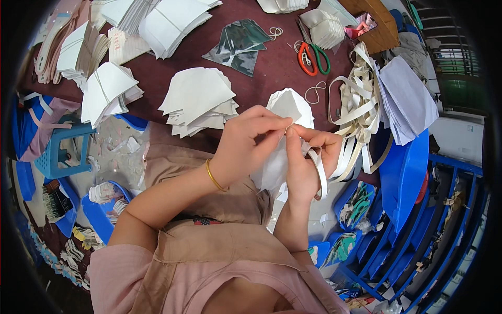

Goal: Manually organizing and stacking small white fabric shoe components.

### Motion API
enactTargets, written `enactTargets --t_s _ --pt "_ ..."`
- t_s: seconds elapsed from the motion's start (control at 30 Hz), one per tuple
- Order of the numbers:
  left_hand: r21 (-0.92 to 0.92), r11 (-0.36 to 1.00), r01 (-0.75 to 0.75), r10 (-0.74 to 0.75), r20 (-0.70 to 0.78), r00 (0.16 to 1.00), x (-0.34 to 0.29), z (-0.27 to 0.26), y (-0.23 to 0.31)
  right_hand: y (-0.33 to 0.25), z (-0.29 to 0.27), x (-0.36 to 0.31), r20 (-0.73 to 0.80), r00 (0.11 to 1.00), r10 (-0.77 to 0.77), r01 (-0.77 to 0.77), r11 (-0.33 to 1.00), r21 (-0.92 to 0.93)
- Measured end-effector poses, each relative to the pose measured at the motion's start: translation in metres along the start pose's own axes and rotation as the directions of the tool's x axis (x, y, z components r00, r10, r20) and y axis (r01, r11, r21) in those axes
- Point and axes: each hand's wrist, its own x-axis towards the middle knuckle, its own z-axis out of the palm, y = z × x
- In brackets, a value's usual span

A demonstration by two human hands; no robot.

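My left hand (pixel 255 137) and my right hand (pixel 312 157) meet over the near table edge, their fingertips pinched together. What lies between the fingertips is too small to make out. A narrow white strip (pixel 320 172) loops through my right hand and hangs beside its palm. Just behind the fingers, a stack of white cut pieces (pixel 285 103) rests at the table edge, and pale material hangs below the hands. Left of them is a fanned stack of off-white pieces (pixel 198 97). A tangled bundle of cream straps (pixel 363 99) lies to the right.
Scissors with red and green handles (pixel 314 58), a dark green clear plastic bag (pixel 240 44) and tied white stacks (pixel 172 23) occupy the maroon tabletop (pixel 285 65). Blue bins (pixel 405 178) and a rack stand at right. A blue stool (pixel 63 144) is at left.
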Motion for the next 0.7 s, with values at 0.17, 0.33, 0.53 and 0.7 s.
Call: enactTargets --t_s 0.17,0.33,0.53,0.7 --pt "-0.256 0.966 0.021 -0.034 -0.045 0.998 -0.001 0.005 -0.018 0.002 0.003 -0.001 0.005 0.999 -0.035 0.033 0.989 0.147" --pt "-0.502 0.862 0.067 -0.105 -0.049 0.993 -0.002 0.009 -0.009 0.003 0.004 0.0 -0.021 0.999 -0.038 0.041 0.981 0.187" --pt "-0.243 0.969 0.048 -0.059 -0.04 0.997 -0.001 0.003 -0.011 0.002 0.002 0.001 0.025 0.997 -0.068 0.062 0.98 0.19" --pt "-0.531 0.791 0.303 -0.328 0.05 0.943 -0.004 0.002 -0.009 0.001 0.005 -0.001 0.022 0.999 -0.038 0.032 0.971 0.238"
